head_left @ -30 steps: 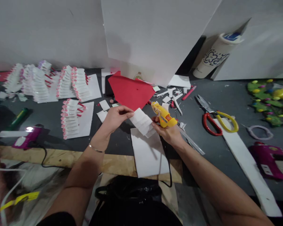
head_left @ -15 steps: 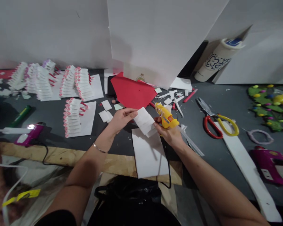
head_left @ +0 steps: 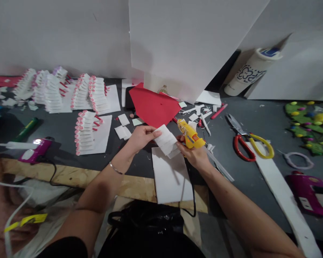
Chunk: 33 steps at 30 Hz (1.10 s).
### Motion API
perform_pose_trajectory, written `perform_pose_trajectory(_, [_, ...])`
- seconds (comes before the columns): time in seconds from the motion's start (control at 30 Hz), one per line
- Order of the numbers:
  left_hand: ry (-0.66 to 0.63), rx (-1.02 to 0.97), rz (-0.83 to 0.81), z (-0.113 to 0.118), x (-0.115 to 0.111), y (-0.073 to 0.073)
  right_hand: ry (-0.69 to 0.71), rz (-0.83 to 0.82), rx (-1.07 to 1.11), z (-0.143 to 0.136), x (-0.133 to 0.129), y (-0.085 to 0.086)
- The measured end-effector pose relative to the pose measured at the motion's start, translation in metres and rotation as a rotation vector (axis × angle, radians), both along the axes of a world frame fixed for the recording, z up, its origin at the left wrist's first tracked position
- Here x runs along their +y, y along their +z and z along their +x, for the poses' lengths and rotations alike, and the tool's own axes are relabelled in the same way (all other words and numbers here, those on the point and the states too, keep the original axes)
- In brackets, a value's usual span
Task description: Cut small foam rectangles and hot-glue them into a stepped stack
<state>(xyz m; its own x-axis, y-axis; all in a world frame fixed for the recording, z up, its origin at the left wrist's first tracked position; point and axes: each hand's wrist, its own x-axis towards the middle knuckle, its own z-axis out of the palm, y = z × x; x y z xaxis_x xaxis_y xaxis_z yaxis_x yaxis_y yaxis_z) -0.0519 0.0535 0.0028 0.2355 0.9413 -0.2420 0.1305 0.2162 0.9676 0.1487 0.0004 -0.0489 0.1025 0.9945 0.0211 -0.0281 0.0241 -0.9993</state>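
My left hand [head_left: 144,139] is closed, pinching the upper left edge of a small stack of white paper pieces [head_left: 165,139] between thumb and fingers. A yellow glue gun [head_left: 190,134] sits in my closed right hand [head_left: 195,154], with whitish strings about its front end. The right thumb and fingertips also touch the right edge of the white pieces. Below them a larger white board [head_left: 172,179] lies flat, its lower end over the table's front edge. To the left of my left hand lie small white cut pieces [head_left: 123,132]. Red paper [head_left: 156,104] lies behind both hands.
Several white strip bundles with pink ends [head_left: 84,132] stand at left, near a purple device [head_left: 36,150]. On the right are scissors [head_left: 244,138], a long white strip [head_left: 280,193], another purple device [head_left: 309,193] and a tumbler [head_left: 247,75]. Another person's arm [head_left: 5,200] shows lower left.
The view has shifted slightly, so the table things sit a little further right. Both hands keep their hold on the white pieces and the glue gun, almost unmoved.
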Motion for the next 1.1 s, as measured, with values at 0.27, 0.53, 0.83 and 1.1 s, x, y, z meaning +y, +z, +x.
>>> perform_pose_trajectory(0.27, [-0.025, 0.038, 0.029, -0.001, 0.001, 0.000, 0.017, -0.009, -0.004, 0.001, -0.001, 0.004])
perform_pose_trajectory(0.53, [-0.043, 0.045, 0.054, -0.002, 0.000, -0.001, 0.018, -0.010, 0.004, -0.001, -0.001, 0.010])
perform_pose_trajectory(0.83, [-0.023, 0.050, 0.070, -0.002, 0.000, -0.004, 0.022, -0.012, -0.013, -0.001, -0.001, 0.010])
perform_pose_trajectory(1.1, [-0.028, 0.054, 0.071, -0.002, 0.001, -0.004, 0.026, -0.007, -0.015, -0.001, -0.002, 0.009])
